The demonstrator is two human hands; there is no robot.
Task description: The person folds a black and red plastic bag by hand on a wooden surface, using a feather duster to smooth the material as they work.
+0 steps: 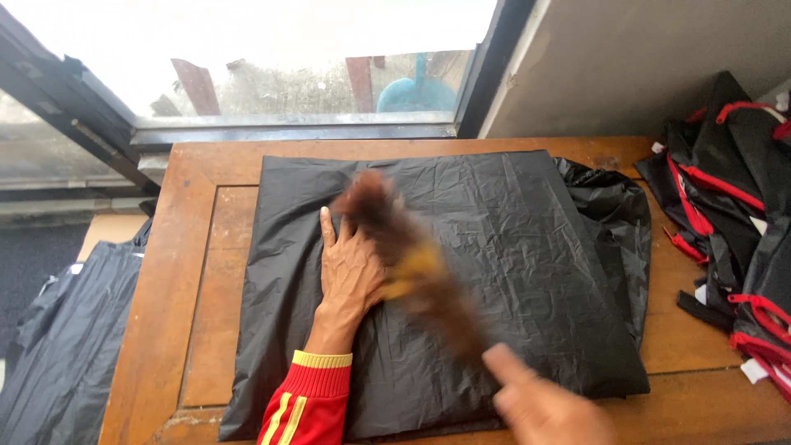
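Black plastic package [503,272]: it lies flat in the middle of the wooden table [185,280], a wrinkled black poly bag that reaches almost to the table's far edge below the window [272,66].
Left hand [353,268]: your palm is pressed flat on the left half of the package, fingers spread and pointing away from you, closed on nothing; the red sleeve with yellow stripes [309,400] runs back to the near edge.
Right hand [540,404]: it sits at the near edge over the package's lower right; too blurred for you to tell whether the fingers are closed, though the brush seems to run down to it.
Brush [412,255]: a brown, bristly shape with a yellow patch, motion-blurred, lying slantwise across the package just right of your left hand.
Doing it well: keep the left palm flat so the film stays taut, and sweep away from that hand rather than into it.
Contents: the package bulges slightly but its film is opaque, so you cannot tell what is inside.
Loose black plastic [614,206]: crumpled film sticks out past the package's right edge.
Beside it: a heap of black fabric pieces with red zips [729,214] lies on the table's right end; more black plastic [62,338] hangs off to the left.
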